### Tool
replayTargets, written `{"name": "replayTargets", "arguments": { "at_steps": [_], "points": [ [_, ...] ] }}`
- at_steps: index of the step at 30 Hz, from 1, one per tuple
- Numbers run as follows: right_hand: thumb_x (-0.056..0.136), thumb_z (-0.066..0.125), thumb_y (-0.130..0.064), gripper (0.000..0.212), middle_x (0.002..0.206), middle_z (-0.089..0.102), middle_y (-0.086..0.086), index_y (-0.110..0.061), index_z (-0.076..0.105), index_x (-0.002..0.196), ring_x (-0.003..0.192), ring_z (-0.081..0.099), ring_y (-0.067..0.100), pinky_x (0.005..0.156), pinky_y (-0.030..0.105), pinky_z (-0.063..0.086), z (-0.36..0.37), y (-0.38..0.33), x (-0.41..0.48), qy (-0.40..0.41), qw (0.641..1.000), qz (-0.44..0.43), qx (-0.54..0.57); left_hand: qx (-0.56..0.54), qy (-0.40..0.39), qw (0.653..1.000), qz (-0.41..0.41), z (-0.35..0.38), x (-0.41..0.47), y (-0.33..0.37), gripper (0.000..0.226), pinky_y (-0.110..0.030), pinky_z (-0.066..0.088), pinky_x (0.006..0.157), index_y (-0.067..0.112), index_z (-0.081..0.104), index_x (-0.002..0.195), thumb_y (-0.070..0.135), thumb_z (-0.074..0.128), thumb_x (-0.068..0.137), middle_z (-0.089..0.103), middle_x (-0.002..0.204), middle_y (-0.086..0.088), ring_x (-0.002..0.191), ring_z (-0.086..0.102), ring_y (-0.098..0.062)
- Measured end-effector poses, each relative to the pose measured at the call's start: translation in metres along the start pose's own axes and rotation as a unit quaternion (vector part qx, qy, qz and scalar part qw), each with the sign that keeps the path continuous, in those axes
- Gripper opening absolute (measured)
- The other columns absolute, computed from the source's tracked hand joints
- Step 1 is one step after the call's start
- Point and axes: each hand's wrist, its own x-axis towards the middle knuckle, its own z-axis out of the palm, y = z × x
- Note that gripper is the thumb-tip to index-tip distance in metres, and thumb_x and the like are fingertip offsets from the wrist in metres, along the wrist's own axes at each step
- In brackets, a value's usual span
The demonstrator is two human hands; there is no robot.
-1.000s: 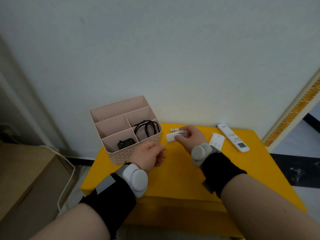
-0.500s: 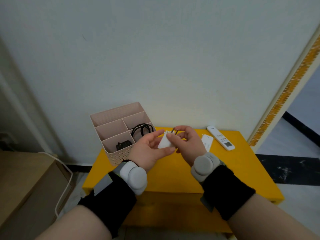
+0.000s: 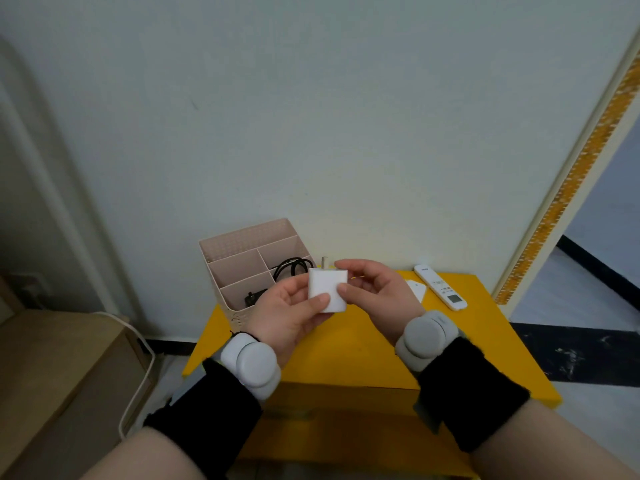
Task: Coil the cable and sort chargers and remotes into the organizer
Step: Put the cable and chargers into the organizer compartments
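Both hands hold a white charger (image 3: 327,289) above the yellow table (image 3: 363,355), its prongs pointing up. My left hand (image 3: 287,315) cradles it with the thumb on its face, and my right hand (image 3: 375,294) pinches its right edge. Behind them stands the pink organizer (image 3: 242,242); a coiled black cable (image 3: 292,266) lies in its right compartment and a black charger (image 3: 252,296) in its front one. A white remote (image 3: 440,286) and a small white flat device (image 3: 417,289) lie on the table to the right.
The table stands against a pale wall. A cardboard box (image 3: 59,368) with a white cord (image 3: 138,344) beside it sits low on the left. A doorframe with an orange strip (image 3: 568,188) rises on the right.
My right hand lifted the white charger off the table and brought it toward me. My left hand came up and took hold of it too; its flat face now shows.
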Motion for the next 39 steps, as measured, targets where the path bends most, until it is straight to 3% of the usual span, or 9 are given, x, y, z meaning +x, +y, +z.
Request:
{"name": "replayTargets", "arguments": {
  "at_steps": [7, 11, 13, 17, 20, 24, 30, 34, 39],
  "points": [
    [0.086, 0.058, -0.001, 0.024, 0.083, 0.063, -0.002, -0.023, 0.064, 0.094, 0.067, 0.063, 0.006, 0.066, 0.024, 0.051, 0.017, 0.013, 0.006, -0.017, 0.998, 0.062, -0.025, 0.014, 0.068, 0.998, -0.013, -0.013, -0.004, 0.007, 0.041, -0.048, 0.055, 0.080, 0.017, 0.049, 0.114, -0.011, 0.051, 0.084, 0.061, 0.098, -0.013, 0.090, 0.063, -0.034],
    [0.084, 0.063, -0.012, 0.013, 0.081, 0.065, -0.004, -0.019, 0.065, 0.095, 0.080, 0.063, 0.019, 0.071, 0.028, 0.049, 0.027, 0.042, 0.019, 0.028, 0.983, 0.140, -0.116, 0.043, 0.127, 0.991, -0.025, -0.031, -0.003, 0.011, 0.038, -0.040, 0.058, 0.071, 0.015, 0.048, 0.113, -0.010, 0.052, 0.084, 0.056, 0.098, -0.008, 0.088, 0.061, -0.028],
    [0.078, 0.070, -0.019, 0.029, 0.085, 0.065, -0.001, -0.013, 0.063, 0.106, 0.082, 0.062, 0.019, 0.075, 0.030, 0.049, 0.032, 0.059, 0.026, 0.043, 0.957, 0.201, -0.203, 0.046, 0.155, 0.986, -0.030, -0.042, -0.001, 0.012, 0.037, -0.039, 0.058, 0.069, 0.012, 0.048, 0.113, -0.010, 0.052, 0.084, 0.056, 0.099, -0.008, 0.087, 0.060, -0.027],
    [0.069, 0.079, -0.035, 0.068, 0.123, 0.059, 0.005, -0.017, 0.049, 0.127, 0.111, 0.058, 0.024, 0.084, 0.032, 0.047, 0.044, 0.079, 0.033, 0.021, 0.900, 0.290, -0.324, 0.044, 0.181, 0.982, -0.042, -0.059, -0.001, 0.011, 0.037, -0.039, 0.057, 0.070, 0.012, 0.048, 0.112, -0.010, 0.053, 0.083, 0.055, 0.095, -0.006, 0.084, 0.060, -0.024],
    [0.067, 0.080, -0.038, 0.080, 0.137, 0.051, 0.007, -0.016, 0.043, 0.134, 0.122, 0.052, 0.025, 0.095, 0.034, 0.044, 0.051, 0.088, 0.039, -0.017, 0.889, 0.281, -0.360, 0.035, 0.187, 0.980, -0.056, -0.068, 0.002, 0.008, 0.038, -0.038, 0.057, 0.068, 0.011, 0.049, 0.112, -0.010, 0.055, 0.082, 0.056, 0.097, -0.007, 0.084, 0.060, -0.025],
    [0.064, 0.081, -0.041, 0.085, 0.140, 0.050, 0.007, -0.015, 0.041, 0.135, 0.126, 0.049, 0.026, 0.101, 0.036, 0.044, 0.059, 0.095, 0.049, -0.050, 0.869, 0.248, -0.424, 0.038, 0.195, 0.978, -0.066, -0.076, 0.008, 0.004, 0.038, -0.043, 0.056, 0.075, 0.010, 0.050, 0.113, -0.010, 0.057, 0.081, 0.057, 0.100, -0.010, 0.089, 0.060, -0.028],
    [0.061, 0.078, -0.046, 0.069, 0.122, 0.063, 0.006, -0.018, 0.057, 0.119, 0.111, 0.058, 0.025, 0.093, 0.036, 0.050, 0.065, 0.106, 0.061, -0.055, 0.845, 0.223, -0.483, 0.037, 0.204, 0.976, -0.063, -0.086, 0.014, 0.004, 0.039, -0.042, 0.057, 0.074, 0.011, 0.052, 0.112, -0.009, 0.058, 0.080, 0.057, 0.103, -0.013, 0.088, 0.061, -0.028],
    [0.067, 0.073, -0.032, 0.050, 0.116, 0.065, 0.009, -0.016, 0.060, 0.113, 0.105, 0.060, 0.026, 0.090, 0.036, 0.052, 0.064, 0.108, 0.056, -0.046, 0.865, 0.217, -0.451, 0.016, 0.209, 0.976, -0.062, -0.088, 0.015, 0.002, 0.039, -0.045, 0.056, 0.077, 0.012, 0.053, 0.111, -0.009, 0.059, 0.079, 0.055, 0.117, -0.019, 0.096, 0.060, -0.033],
    [0.069, 0.074, -0.009, 0.061, 0.113, 0.063, 0.011, -0.011, 0.051, 0.125, 0.099, 0.063, 0.027, 0.080, 0.032, 0.052, 0.049, 0.092, 0.047, 0.050, 0.931, 0.249, -0.263, -0.001, 0.203, 0.977, -0.063, -0.083, 0.012, 0.004, 0.032, -0.039, 0.059, 0.069, 0.017, 0.054, 0.099, -0.008, 0.059, 0.080, 0.054, 0.120, -0.020, 0.095, 0.061, -0.033]
  ]
}}
